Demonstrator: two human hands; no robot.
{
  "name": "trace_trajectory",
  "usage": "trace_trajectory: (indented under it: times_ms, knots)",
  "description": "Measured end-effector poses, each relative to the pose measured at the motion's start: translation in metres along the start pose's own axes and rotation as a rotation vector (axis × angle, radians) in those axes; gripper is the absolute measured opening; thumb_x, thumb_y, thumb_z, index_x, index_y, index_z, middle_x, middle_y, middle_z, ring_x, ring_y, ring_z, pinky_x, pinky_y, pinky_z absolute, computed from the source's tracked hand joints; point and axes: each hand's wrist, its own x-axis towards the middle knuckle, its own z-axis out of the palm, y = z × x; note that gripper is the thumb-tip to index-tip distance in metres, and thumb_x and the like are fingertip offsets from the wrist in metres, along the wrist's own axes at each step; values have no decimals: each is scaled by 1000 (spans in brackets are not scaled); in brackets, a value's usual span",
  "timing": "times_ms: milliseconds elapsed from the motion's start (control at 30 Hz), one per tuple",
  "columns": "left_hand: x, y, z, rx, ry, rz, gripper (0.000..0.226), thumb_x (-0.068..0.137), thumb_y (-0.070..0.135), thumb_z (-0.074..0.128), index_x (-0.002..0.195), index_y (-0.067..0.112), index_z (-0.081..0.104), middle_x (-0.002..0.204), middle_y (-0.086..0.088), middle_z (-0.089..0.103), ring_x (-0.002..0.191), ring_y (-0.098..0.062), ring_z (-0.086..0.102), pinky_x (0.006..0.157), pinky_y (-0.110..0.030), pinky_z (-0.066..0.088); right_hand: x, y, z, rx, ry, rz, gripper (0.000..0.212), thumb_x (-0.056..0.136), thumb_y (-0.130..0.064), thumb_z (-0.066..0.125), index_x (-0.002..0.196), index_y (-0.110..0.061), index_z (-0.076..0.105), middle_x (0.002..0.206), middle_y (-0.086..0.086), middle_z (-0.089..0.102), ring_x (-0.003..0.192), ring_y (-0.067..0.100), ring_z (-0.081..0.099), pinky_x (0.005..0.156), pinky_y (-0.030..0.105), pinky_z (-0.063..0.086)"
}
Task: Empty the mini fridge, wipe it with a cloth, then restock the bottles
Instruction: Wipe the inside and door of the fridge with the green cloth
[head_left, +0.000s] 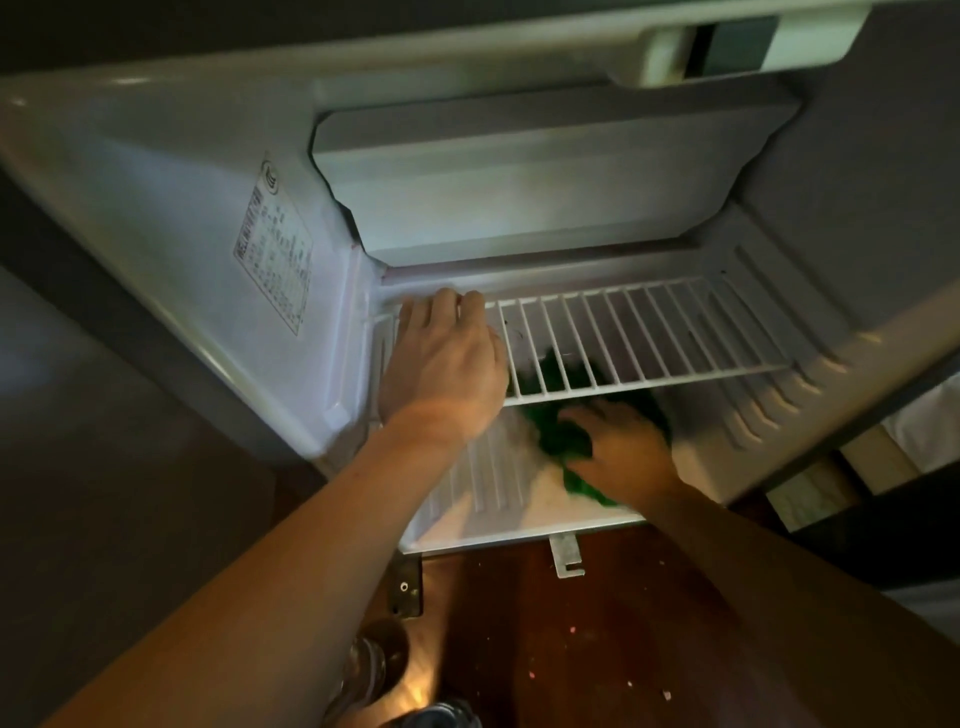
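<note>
I'm in the wiping step: the fridge (519, 218) holds no bottles I can see, and the bottles (374, 670) stand on the floor by its open front, blurred. My right hand (621, 449) presses the green cloth (563, 441) flat on the fridge floor under the wire shelf (649, 338), its grip bunching the cloth. My left hand (447, 358) rests on the shelf's left end, fingers curled over the back wire, steadying it. To do this well I'd keep that shelf held still, push the cloth in long strokes to the back corners and along the ribbed walls, then wipe the wires too. A label (272, 244) on the left inner wall carries print, too small and blurred to read; I see no brand.
</note>
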Motion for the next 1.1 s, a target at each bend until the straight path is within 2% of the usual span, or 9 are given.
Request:
trace_trajectory:
  times_ms: [133, 333, 433, 500, 600, 767, 867, 967, 1100]
  knots:
    - [2, 0, 0, 18, 4, 5, 42, 97, 22, 30, 135, 7, 42, 133, -15, 45, 120, -33, 40, 108, -41, 30, 39, -35, 2, 9, -65, 429, 49, 85, -57, 57, 123, -27, 52, 114, 6, 62, 107, 30, 59, 82, 38, 51]
    - [6, -7, -3, -19, 24, 57, 32, 95, 18, 39, 116, -1, 54, 115, -23, 55, 107, -38, 47, 95, -44, 34, 3, -52, -22, 47, -240, 309, 31, 81, -36, 65, 111, -28, 57, 108, 6, 64, 100, 30, 62, 82, 37, 52]
    - [1, -7, -9, -41, -92, 12, 39, 100, 26, 37, 128, 0, 49, 136, -24, 47, 125, -38, 40, 104, -44, 29, -30, -58, -51, 208, -262, 343, 31, 80, -36, 67, 110, -33, 60, 111, 6, 66, 102, 32, 62, 85, 39, 52]
    - [-12, 4, -15, -12, -194, -9, 54, 102, 38, 29, 145, 7, 33, 155, -19, 26, 142, -35, 22, 116, -45, 17, -48, -56, -78, 274, -217, 346, 35, 80, -38, 68, 113, -34, 59, 116, 7, 64, 107, 32, 59, 85, 37, 48]
    - [-40, 35, -27, -37, -270, 11, 59, 101, 45, 27, 151, 13, 24, 160, -13, 15, 147, -31, 12, 118, -43, 12, -74, -51, -125, 362, -112, 347, 39, 79, -37, 69, 116, -32, 60, 119, 9, 64, 110, 33, 57, 87, 37, 47]
    - [-70, 104, -69, -51, -219, 199, 38, 96, 36, 45, 128, 19, 54, 137, -12, 52, 124, -34, 49, 99, -44, 44, -138, -48, -191, 461, 55, 311, 39, 77, -36, 70, 115, -33, 59, 111, 6, 67, 101, 30, 61, 83, 39, 53]
    - [-100, 155, -114, -80, -14, 345, 16, 89, 35, 53, 88, 27, 66, 96, -6, 70, 88, -31, 62, 72, -37, 51, -190, -43, -217, 479, 127, 300, 43, 75, -38, 71, 116, -35, 59, 108, 3, 68, 97, 28, 63, 82, 40, 54]
    - [-136, 206, -166, -304, 436, 552, 23, 86, 33, 47, 71, 22, 60, 60, -3, 54, 57, -27, 52, 49, -28, 33, -244, -29, -239, 560, 244, 355, 41, 73, -34, 71, 113, -34, 63, 105, 0, 70, 94, 23, 64, 81, 34, 54]
    - [-145, 275, -220, -585, 691, 713, 26, 89, 23, 42, 86, 10, 64, 77, -6, 61, 78, -23, 55, 66, -37, 41, -313, -2, -272, 771, 528, 522, 28, 64, -30, 69, 91, -36, 67, 83, -9, 71, 82, 12, 66, 79, 31, 54]
